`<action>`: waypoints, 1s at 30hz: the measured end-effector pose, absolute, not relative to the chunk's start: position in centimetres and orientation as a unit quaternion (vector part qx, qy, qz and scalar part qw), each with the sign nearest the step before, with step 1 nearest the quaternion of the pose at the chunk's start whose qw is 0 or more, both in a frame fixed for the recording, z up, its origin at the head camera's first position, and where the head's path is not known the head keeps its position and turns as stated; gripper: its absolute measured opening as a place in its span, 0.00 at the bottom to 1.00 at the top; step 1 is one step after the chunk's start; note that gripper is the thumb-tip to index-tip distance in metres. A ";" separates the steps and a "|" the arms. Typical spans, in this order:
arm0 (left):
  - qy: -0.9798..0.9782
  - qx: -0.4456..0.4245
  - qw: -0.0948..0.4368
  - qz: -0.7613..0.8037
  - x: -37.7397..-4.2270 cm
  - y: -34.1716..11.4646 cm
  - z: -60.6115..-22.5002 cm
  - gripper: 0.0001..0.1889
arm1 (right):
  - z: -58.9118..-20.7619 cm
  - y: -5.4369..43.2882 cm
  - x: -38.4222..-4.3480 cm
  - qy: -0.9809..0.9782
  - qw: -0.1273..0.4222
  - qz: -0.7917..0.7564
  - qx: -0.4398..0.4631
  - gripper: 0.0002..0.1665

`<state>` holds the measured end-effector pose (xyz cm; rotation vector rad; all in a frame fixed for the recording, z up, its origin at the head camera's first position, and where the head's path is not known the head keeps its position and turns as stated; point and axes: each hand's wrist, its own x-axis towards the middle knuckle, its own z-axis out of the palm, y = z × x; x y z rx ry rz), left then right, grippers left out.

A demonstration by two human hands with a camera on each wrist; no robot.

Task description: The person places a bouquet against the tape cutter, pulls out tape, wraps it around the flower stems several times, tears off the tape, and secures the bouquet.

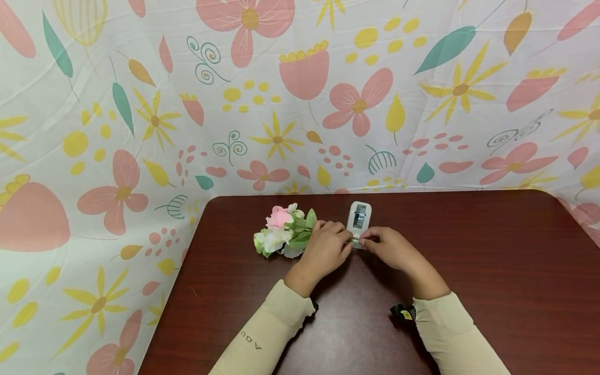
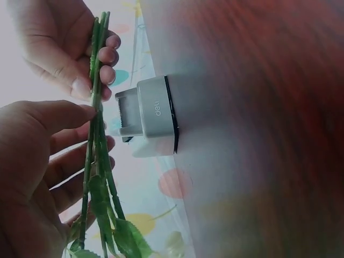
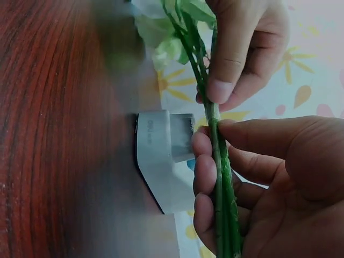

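Note:
A bunch of artificial flowers (image 1: 280, 217) with pink and white heads lies to the left, its green stems (image 2: 97, 137) running rightward through both hands. My left hand (image 1: 326, 245) pinches the stems between thumb and fingers, nearer the blooms. My right hand (image 1: 390, 249) holds the stems toward their cut ends, thumb against curled fingers. Where the thumbs nearly meet, a pale shiny band (image 3: 212, 111) wraps the stems; it looks like clear tape. Just behind the hands stands a light grey tape dispenser (image 1: 359, 230), its toothed cutter (image 2: 120, 113) facing the stems in the left wrist view.
The dark red-brown wooden table (image 1: 492, 260) extends on both sides of the hands. A white cloth (image 1: 300, 125) with printed flowers hangs behind and to the left of it. A black strap (image 1: 402, 312) shows at the right sleeve.

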<state>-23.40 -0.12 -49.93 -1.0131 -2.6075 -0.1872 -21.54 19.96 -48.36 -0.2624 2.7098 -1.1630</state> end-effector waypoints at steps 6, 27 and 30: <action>-0.920 -0.342 0.180 -0.064 -23.3 -0.1 -49.9 0.11 | -48.4 19.8 -21.5 0.915 0.081 -0.386 -0.083 0.09; -0.919 -0.346 0.165 -0.095 -23.9 -0.3 -50.5 0.07 | -48.8 19.4 -21.4 0.929 0.038 -0.360 -0.075 0.03; -0.917 -0.350 0.163 -0.099 -24.1 -0.3 -50.5 0.05 | -48.8 19.5 -21.4 0.930 0.040 -0.359 -0.073 0.04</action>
